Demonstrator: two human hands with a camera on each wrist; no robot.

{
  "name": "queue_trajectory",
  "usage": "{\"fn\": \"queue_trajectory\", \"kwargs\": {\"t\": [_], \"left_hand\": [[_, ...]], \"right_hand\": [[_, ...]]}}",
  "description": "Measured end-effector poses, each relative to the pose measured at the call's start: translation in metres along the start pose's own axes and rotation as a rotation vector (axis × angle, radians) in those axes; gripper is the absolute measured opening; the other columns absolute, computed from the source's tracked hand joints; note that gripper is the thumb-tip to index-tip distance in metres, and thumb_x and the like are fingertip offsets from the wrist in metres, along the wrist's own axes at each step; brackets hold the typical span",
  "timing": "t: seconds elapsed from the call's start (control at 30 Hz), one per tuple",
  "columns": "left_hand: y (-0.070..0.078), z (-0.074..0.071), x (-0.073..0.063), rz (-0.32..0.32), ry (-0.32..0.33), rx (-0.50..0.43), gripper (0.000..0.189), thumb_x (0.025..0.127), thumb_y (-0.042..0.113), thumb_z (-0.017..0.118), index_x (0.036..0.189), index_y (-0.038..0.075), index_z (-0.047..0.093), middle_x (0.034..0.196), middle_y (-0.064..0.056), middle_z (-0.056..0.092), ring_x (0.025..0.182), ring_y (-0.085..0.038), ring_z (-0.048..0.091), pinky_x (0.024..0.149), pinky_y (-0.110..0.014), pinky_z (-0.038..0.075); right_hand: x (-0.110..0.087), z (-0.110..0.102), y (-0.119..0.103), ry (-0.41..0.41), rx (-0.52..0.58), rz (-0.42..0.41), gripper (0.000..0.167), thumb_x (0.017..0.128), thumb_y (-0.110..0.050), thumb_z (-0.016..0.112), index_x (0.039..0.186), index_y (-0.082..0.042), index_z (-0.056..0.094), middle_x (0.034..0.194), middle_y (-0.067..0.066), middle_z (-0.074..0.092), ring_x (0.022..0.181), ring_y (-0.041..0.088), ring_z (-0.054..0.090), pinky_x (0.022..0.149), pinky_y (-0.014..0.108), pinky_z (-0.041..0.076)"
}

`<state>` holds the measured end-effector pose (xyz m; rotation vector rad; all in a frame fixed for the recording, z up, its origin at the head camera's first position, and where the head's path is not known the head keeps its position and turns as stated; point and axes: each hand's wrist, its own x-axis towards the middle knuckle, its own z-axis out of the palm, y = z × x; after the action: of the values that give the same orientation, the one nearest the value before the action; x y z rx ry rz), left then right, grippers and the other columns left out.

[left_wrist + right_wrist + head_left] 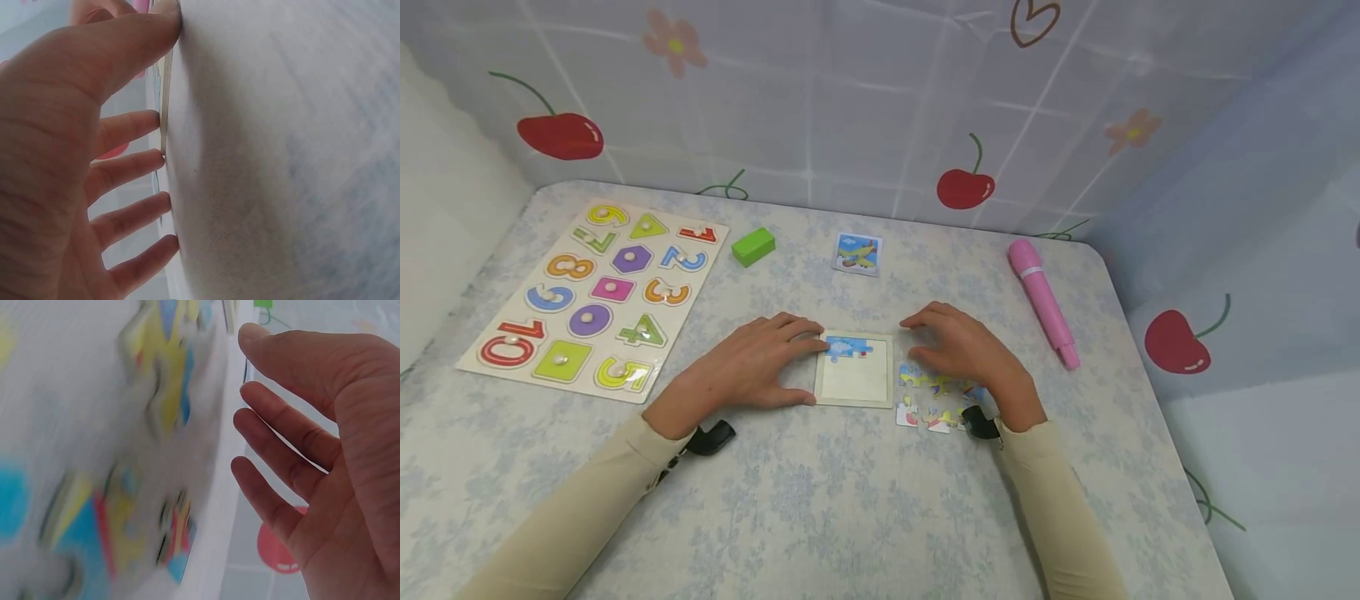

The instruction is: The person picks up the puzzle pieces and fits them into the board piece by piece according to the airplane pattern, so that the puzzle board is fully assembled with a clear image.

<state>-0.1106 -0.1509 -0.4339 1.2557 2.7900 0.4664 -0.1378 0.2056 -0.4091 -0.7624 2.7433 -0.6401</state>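
A shallow square puzzle tray (pixel 854 385) with a pale rim lies on the table. A few joined blue puzzle pieces (pixel 847 347) fill part of its top, from the upper left corner. My left hand (pixel 751 362) rests along the tray's left side, thumb at the lower corner and fingers spread near the upper one. In the left wrist view the tray's thin edge (pixel 165 94) meets the thumb and fingers. My right hand (pixel 958 346) hovers right of the tray with nothing between its loosely bent fingers. Loose puzzle pieces (pixel 908 414) lie below it, partly hidden by hand and wrist.
Behind the tray lies a small airplane picture card (pixel 857 254). A green block (pixel 753 247) sits left of it, beside a number-and-shape board (pixel 647 242). At the right lies a pink microphone-like stick (pixel 1043 304). A cherry-print curtain (pixel 850 108) hangs along the table's back edge.
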Motion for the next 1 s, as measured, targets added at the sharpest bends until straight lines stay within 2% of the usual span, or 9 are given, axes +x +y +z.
{"fn": "queue_trajectory", "kwargs": {"t": [0.3,0.5,0.63,1.0], "left_hand": [[0.000,0.001,0.000,0.000,0.002,-0.007,0.079,0.086,0.062,0.085,0.148,0.016,0.066,0.154,-0.006,0.057,0.139,-0.030,0.052,0.101,-0.052,0.052],[0.000,0.001,0.000,-0.004,-0.001,-0.011,0.079,0.086,0.062,0.085,0.148,0.017,0.066,0.155,-0.006,0.056,0.140,-0.030,0.052,0.102,-0.052,0.051],[0.000,0.000,0.000,-0.011,-0.005,-0.009,0.079,0.086,0.062,0.085,0.149,0.017,0.066,0.155,-0.006,0.056,0.141,-0.030,0.051,0.103,-0.053,0.051],[0.002,-0.002,0.000,-0.009,-0.005,-0.009,0.078,0.086,0.061,0.085,0.148,0.016,0.066,0.154,-0.007,0.056,0.141,-0.031,0.052,0.103,-0.054,0.051]], "right_hand": [[-0.016,-0.004,0.016,0.024,0.004,0.048,0.045,0.097,-0.019,0.083,0.140,-0.012,0.072,0.136,0.005,0.066,0.127,0.025,0.060,0.109,0.050,0.051],[-0.026,-0.008,0.025,0.037,0.030,0.065,0.045,0.097,-0.020,0.083,0.140,-0.013,0.071,0.134,0.003,0.066,0.118,0.022,0.061,0.103,0.048,0.053],[-0.032,-0.010,0.030,0.048,0.031,0.055,0.045,0.097,-0.018,0.082,0.140,-0.010,0.071,0.134,0.006,0.067,0.117,0.024,0.062,0.103,0.049,0.053],[-0.044,-0.013,0.040,0.046,0.031,0.117,0.045,0.096,-0.020,0.084,0.139,-0.011,0.072,0.129,0.005,0.069,0.116,0.024,0.064,0.101,0.048,0.055]]}}
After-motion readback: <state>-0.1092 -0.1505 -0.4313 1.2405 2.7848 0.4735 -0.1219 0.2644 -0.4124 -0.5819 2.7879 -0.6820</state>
